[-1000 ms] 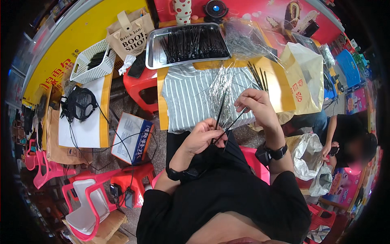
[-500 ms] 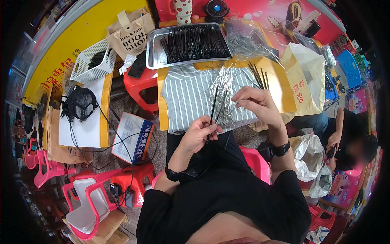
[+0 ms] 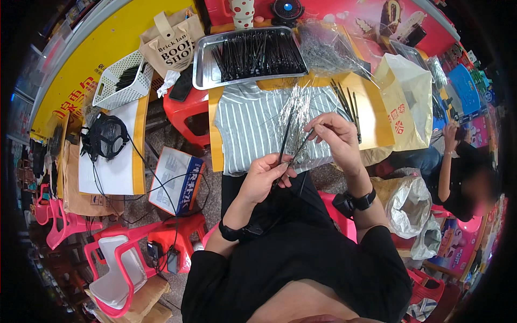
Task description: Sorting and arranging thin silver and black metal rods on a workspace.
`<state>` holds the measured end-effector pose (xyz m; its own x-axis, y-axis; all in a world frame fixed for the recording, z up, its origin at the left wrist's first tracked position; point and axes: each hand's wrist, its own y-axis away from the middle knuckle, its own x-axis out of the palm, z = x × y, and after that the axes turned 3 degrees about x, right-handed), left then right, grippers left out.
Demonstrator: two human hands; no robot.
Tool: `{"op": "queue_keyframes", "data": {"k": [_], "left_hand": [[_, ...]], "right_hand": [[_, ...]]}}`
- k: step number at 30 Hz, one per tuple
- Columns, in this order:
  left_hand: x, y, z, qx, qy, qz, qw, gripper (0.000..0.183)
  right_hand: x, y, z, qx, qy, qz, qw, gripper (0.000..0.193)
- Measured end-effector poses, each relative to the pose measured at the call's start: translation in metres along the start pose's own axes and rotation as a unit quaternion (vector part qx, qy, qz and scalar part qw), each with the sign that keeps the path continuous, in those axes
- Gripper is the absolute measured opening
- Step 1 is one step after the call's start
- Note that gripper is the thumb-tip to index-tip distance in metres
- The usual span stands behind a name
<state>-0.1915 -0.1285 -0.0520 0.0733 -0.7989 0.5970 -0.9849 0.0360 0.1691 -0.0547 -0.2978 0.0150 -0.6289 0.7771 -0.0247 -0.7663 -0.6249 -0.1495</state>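
My left hand (image 3: 264, 176) is closed around the lower end of a thin black stick (image 3: 285, 135), which points up and away. In a pinch, my right hand (image 3: 340, 141) holds the upper end of a short, thin dark strand (image 3: 302, 144); its lower end reaches my left fingers. Both hands are above my lap, at the near edge of a grey-and-white striped cloth (image 3: 242, 132). On the cloth lies a loose bundle of shiny silver wires (image 3: 301, 105), partly behind my right hand. Several black sticks (image 3: 355, 110) rest just right of the cloth.
A metal tray (image 3: 200, 75) full of black sticks stands beyond the cloth. Right of it are a clear plastic bag (image 3: 334, 51) and a cream bag (image 3: 412, 102). At left are a white basket (image 3: 105, 89) and red stool (image 3: 183, 116). Another person (image 3: 468, 177) sits at right.
My right hand has moved slightly left and down, now pinching the dark strand's upper end. My left hand stays with the stick. The other person has raised an arm.
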Motion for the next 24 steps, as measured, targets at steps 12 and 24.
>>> {"op": "queue_keyframes", "data": {"k": [12, 24], "left_hand": [[0.001, 0.000, 0.006, 0.052, -0.004, -0.046, 0.998, 0.015], [0.018, 0.000, 0.008, 0.133, -0.088, -0.109, 0.981, 0.009]], "right_hand": [[0.041, 0.025, -0.023, 0.092, -0.082, -0.091, 0.988, 0.024], [0.079, 0.037, -0.048, -0.038, 0.010, -0.160, 0.986, 0.024]]}}
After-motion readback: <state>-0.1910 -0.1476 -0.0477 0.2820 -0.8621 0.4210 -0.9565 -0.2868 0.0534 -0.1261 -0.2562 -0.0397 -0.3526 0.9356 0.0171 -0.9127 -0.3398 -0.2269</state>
